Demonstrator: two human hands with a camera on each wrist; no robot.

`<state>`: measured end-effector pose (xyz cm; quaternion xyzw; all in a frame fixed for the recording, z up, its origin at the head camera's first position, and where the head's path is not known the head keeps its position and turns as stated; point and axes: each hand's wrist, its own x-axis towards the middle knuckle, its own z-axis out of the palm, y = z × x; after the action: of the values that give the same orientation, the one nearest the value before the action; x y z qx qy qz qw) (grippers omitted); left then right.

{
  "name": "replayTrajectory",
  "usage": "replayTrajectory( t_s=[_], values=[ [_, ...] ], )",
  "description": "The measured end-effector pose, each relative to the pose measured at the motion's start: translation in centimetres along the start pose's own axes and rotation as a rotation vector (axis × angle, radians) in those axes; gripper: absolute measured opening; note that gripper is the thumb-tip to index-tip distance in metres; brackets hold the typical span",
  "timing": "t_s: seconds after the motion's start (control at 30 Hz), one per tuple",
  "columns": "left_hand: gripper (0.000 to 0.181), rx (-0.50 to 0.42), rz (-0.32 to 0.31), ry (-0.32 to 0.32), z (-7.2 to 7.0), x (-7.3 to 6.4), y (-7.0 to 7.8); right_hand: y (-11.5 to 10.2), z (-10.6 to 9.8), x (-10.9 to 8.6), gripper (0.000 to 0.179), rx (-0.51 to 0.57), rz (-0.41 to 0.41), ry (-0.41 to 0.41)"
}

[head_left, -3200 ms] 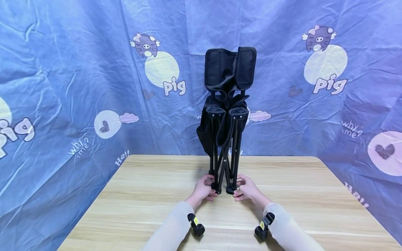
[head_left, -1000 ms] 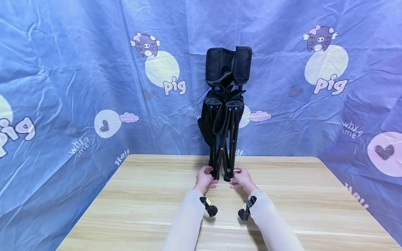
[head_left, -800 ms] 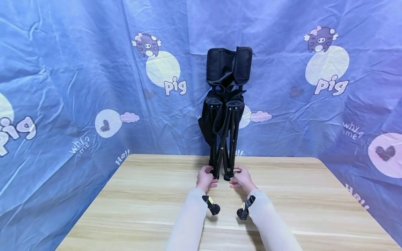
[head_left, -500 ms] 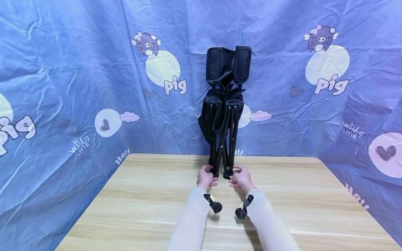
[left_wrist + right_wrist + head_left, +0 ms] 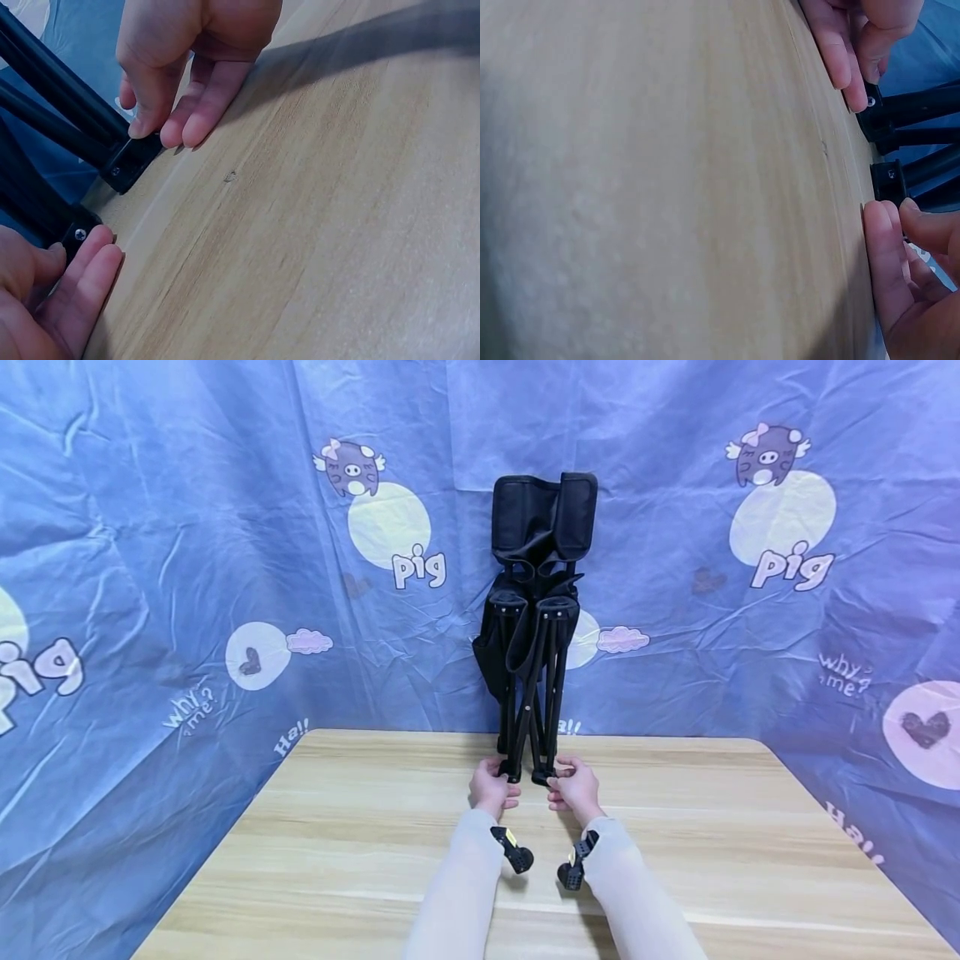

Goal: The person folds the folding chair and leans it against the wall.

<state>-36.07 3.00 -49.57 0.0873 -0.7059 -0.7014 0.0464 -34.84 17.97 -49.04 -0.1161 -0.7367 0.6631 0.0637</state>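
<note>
A black folding chair (image 5: pixel 527 708), folded up with fabric seat and crossed metal legs, stands upright near the table's back edge. My left hand (image 5: pixel 491 787) holds the chair's front left foot, the thumb on the black foot (image 5: pixel 81 235) and the fingers low along the table. On the other side, my right hand (image 5: pixel 576 787) pinches the front right foot (image 5: pixel 889 178) between thumb and fingers. Both hands also show in the left wrist view, my left hand (image 5: pixel 52 300) lower and my right hand (image 5: pixel 202 45) above. The rear feet are partly hidden behind the front legs.
The chair stands on a light wooden table (image 5: pixel 337 860). Behind and at both sides hangs a blue printed cloth (image 5: pixel 645 510), close behind the chair. A black wrist camera (image 5: pixel 513 850) sits on the left sleeve.
Over three seconds the chair and both hands have moved back toward the cloth and slightly left. In the last second they shift a little farther, the front feet drawing slightly closer together.
</note>
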Motion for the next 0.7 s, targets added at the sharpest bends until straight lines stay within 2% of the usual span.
replayTrajectory(
  t_s=[0.23,0.37,0.57,0.7],
  values=[
    [0.034,-0.015,0.005,0.016,-0.2,-0.2,-0.2,0.0,0.3,0.1,0.05,-0.001,0.007,0.015],
    [0.034,-0.038,0.025,-0.001,-0.4,-0.1,-0.2,0.0,0.3,0.2,0.05,0.009,0.006,-0.001],
    [0.037,-0.151,0.037,-0.087,-1.1,0.0,-0.1,-0.3,-0.8,0.3,0.053,0.054,0.019,-0.106],
    [0.042,-0.176,0.041,-0.158,-2.1,0.1,0.0,-0.4,-2.1,0.0,0.057,0.085,0.013,-0.211]
  ],
)
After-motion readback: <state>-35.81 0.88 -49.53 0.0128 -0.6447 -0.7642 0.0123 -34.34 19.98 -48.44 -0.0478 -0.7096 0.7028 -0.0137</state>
